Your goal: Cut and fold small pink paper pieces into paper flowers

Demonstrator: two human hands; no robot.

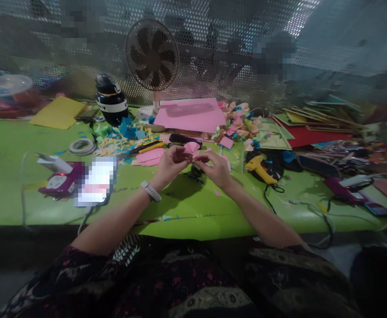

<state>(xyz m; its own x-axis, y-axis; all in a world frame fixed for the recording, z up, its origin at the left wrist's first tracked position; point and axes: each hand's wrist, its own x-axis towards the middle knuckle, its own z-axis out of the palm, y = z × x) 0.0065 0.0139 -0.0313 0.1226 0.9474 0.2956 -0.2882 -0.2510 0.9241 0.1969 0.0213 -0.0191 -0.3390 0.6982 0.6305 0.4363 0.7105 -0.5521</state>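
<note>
A small folded piece of pink paper is held up above the green table, pinched between my two hands. My left hand, with a pale watch on its wrist, grips its left side with thumb and fingers. On the other side, the fingertips of my right hand are closed on the same paper. Pink paper sheets lie just behind my left hand. Behind the held paper is a black stapler-like object. Beneath my hands a small dark object rests on the table; its kind is unclear.
A yellow glue gun lies to the right, its cord trailing forward. At left are a lit phone, a purple power box and a tape roll. Paper scraps, a black bottle and a fan stand farther back.
</note>
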